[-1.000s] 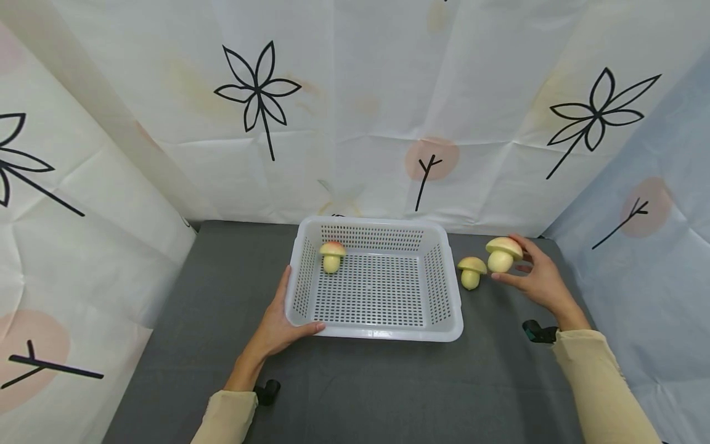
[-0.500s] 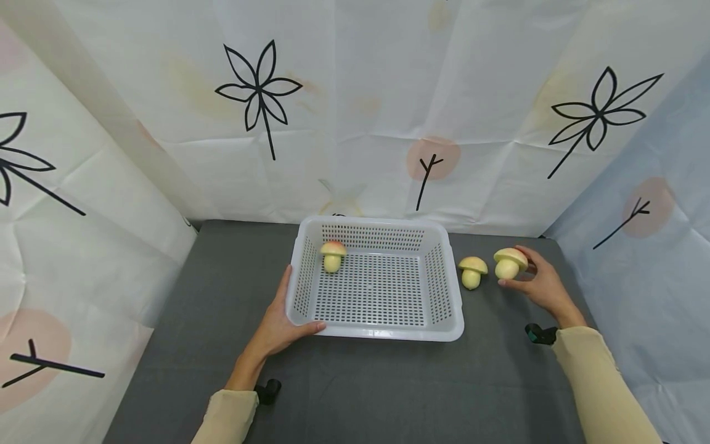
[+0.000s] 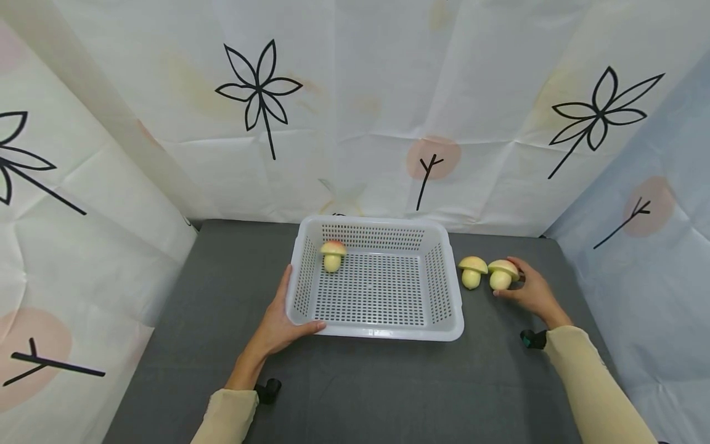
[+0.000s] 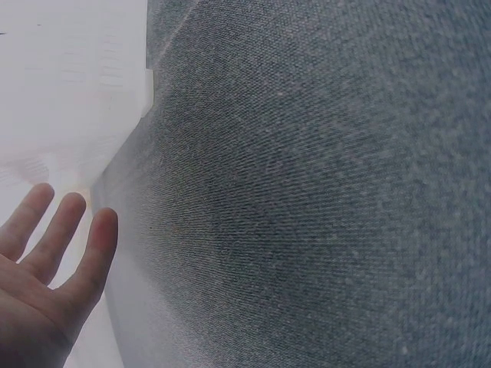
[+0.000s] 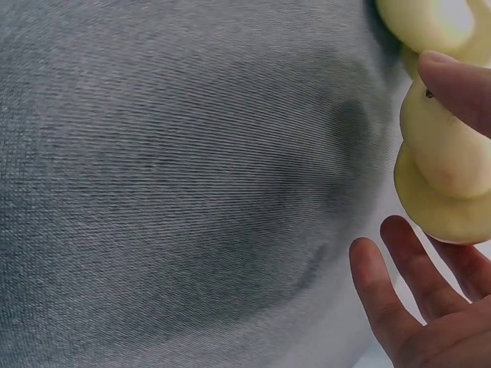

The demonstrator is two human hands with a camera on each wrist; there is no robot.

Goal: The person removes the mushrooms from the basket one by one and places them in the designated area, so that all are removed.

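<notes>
A white perforated plastic basket (image 3: 377, 332) sits on the dark grey cloth. My left hand (image 3: 277, 327) rests at its near-left corner, thumb along the front rim and fingers straight against the left side. In the left wrist view, several straight fingers (image 4: 100, 245) show beside the basket wall. My right hand (image 3: 532, 290) holds a yellow mushroom (image 3: 501, 279) between thumb and fingers. In the right wrist view its thumb (image 5: 456, 86) lies over this mushroom (image 5: 449, 153), and the lower fingers stand off it. Close on its left stands a second mushroom (image 3: 471, 277).
Inside the basket, at the back left, is a third mushroom (image 3: 333, 260) with a reddish cap top. White printed fabric walls (image 3: 360, 111) enclose the grey cloth (image 3: 388, 388) at the back and both sides.
My right hand has lowered the mushroom, first a little right, then left, bringing it up beside the second mushroom. The left hand and basket have not moved.
</notes>
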